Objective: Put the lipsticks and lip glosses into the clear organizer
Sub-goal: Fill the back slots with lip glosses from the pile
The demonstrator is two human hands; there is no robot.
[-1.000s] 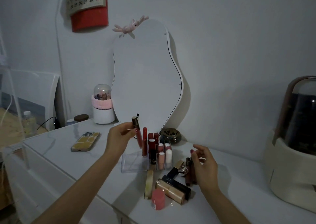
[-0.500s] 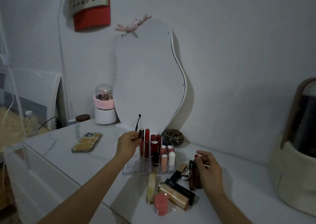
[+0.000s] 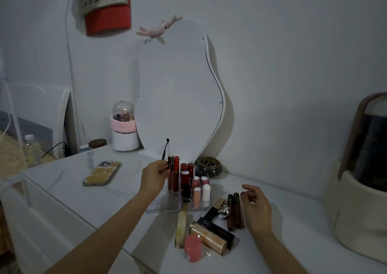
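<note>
Left hand [image 3: 154, 175] pinched dark-red gold-capped lip gloss tube [image 3: 170, 174], upright, in clear acrylic organizer [image 3: 165, 206], frame centre. Right hand [image 3: 254, 205] loosely curled, empty, just right of two brown lip gloss tubes [image 3: 234, 212] lying on white table [image 3: 69, 181], long axes pointing away; right hand nearer.

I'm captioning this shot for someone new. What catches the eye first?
A tall wavy mirror leans on the wall at the back of the white table. Before it, the left hand holds a dark red lip gloss upright at the clear organizer, while the right hand hovers beside loose tubes lying nearby.
</note>
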